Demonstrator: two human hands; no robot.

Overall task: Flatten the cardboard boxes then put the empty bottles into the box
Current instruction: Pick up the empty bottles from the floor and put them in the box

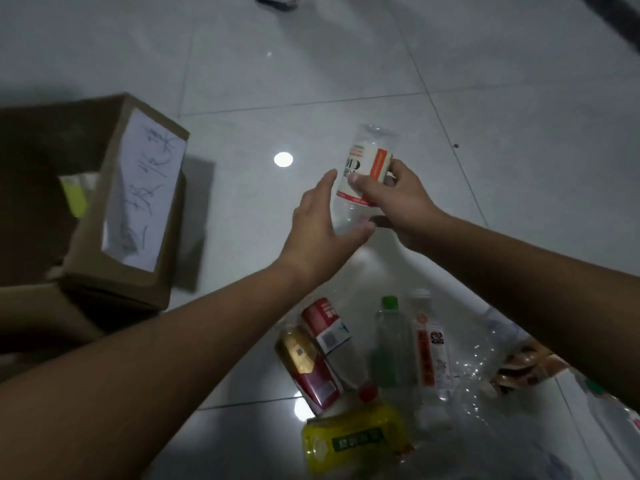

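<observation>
My right hand [398,202] grips a clear plastic bottle with a white and orange label [363,171], held above the floor. My left hand [322,223] reaches to the bottle's lower part, fingers spread and touching it. An open cardboard box [128,209] with a white handwritten paper on its flap stands at the left; something yellow-green shows inside. Several empty bottles lie on the floor below my arms: a red-labelled one [325,327], a red and gold one [308,365], a green-capped clear one [391,337], a white-capped one [433,348] and a yellow one [356,438].
The floor is glossy white tile [346,64] with a lamp's reflection. A dark object [277,0] lies at the top edge. Crumpled clear plastic and more bottles [519,362] lie at the lower right. More cardboard sits at the left edge.
</observation>
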